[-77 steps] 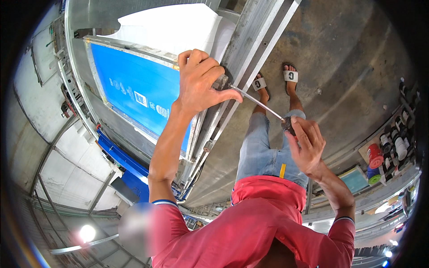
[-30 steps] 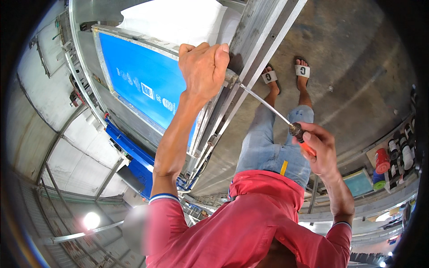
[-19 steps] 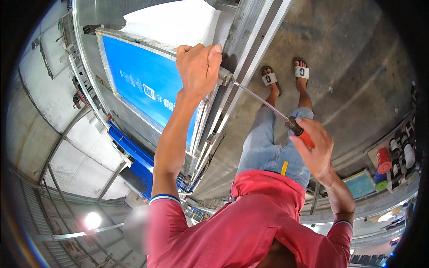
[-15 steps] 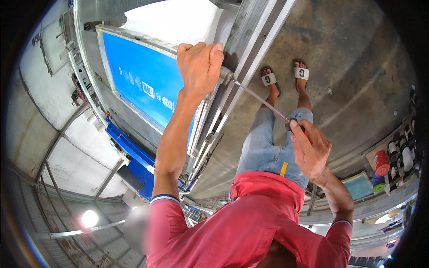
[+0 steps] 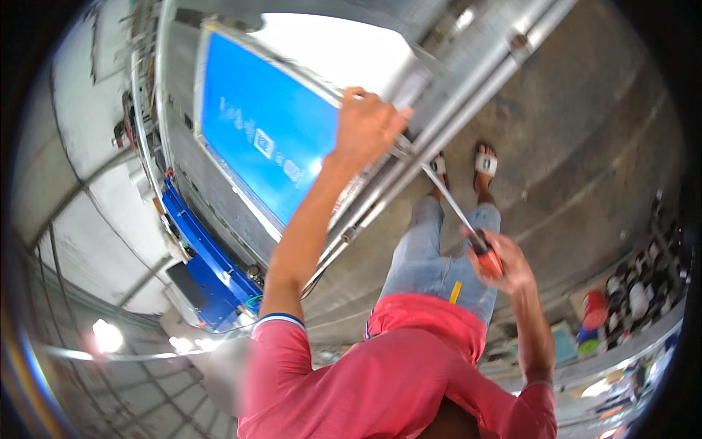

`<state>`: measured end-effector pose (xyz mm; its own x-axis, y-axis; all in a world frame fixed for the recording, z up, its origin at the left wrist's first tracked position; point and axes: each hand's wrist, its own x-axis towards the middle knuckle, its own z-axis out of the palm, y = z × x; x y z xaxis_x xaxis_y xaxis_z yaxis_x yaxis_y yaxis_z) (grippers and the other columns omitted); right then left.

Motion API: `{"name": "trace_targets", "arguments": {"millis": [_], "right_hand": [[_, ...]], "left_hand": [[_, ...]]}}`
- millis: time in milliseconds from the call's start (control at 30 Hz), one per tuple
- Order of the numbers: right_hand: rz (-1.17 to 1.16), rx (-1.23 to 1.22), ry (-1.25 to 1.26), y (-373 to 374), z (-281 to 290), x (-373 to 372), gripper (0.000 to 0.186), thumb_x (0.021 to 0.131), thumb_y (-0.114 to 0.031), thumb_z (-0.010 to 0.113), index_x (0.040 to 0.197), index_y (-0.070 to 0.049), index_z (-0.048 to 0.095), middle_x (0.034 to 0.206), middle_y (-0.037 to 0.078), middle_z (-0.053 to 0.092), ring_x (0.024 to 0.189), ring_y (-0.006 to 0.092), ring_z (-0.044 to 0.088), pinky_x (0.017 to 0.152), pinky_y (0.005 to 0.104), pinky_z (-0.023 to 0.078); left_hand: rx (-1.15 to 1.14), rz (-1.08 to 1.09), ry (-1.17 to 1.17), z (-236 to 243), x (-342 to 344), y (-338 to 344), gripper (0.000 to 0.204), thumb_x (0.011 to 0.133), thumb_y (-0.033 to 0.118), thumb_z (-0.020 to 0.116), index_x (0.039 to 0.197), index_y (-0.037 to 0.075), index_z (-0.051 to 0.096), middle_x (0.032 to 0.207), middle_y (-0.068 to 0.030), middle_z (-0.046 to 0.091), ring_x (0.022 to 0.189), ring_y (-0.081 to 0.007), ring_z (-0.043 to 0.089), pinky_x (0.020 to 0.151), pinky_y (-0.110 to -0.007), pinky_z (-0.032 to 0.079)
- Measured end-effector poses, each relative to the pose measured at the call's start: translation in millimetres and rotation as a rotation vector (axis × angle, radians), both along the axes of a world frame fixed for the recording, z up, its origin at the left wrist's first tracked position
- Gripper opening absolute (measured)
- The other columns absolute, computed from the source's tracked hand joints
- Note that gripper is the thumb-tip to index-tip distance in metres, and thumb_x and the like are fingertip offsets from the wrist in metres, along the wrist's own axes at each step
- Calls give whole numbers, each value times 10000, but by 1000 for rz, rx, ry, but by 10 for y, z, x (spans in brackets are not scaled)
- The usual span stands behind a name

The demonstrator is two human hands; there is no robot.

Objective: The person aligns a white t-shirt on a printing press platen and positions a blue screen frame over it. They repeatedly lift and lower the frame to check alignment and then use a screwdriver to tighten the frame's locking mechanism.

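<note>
My left hand [image 5: 365, 130] is closed over the near right edge of a screen-printing frame [image 5: 272, 53], whose blue mesh [image 5: 248, 157] carries pale printed shapes. The exact grip of its fingers is partly hidden. In my right hand [image 5: 507, 265] I hold a screwdriver [image 5: 488, 257] by its red and black handle. Its long metal shaft slants up and left, and the tip reaches the side of a metal rail [image 5: 475, 91], just below my left hand. Whether the tip sits in a screw is too small to tell.
A white sheet [image 5: 344, 51] lies beyond the frame. Blue machine parts [image 5: 208, 256] stand to the left. On the right are a red container [image 5: 594, 309] and several dark and pale containers [image 5: 640, 293]. My feet in sandals [image 5: 484, 162] stand on the concrete floor [image 5: 578, 146].
The whole view has shifted and tilted, with some blur. My right hand has turned on the screwdriver, so more of its red handle shows. My left hand stays at the frame's edge.
</note>
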<state>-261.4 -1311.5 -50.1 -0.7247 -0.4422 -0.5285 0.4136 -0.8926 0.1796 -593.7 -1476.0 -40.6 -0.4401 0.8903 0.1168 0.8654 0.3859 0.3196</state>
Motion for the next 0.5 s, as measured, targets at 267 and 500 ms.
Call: {"name": "trace_targets", "arguments": {"millis": [267,500], "right_hand": [[90,795,208,284,649,-1076,158,756,66,603,873,-13,531,805,107,555,645,208,585,537,308,471],[484,2025,652,-399,725,-3163,337,798,-161,798,1031,54,683,980,73,632,731,137,559,663,278,460]], "left_hand": [[467,515,15,461,237,-591,187,758,121,813,890,65,694,1048,-83,677,1043,-305,606,977,-468,450],[227,1572,188,401,459,-2940,466,831,212,811,1205,17,614,1222,-167,586,1195,-332,505,1007,-447,421]]}}
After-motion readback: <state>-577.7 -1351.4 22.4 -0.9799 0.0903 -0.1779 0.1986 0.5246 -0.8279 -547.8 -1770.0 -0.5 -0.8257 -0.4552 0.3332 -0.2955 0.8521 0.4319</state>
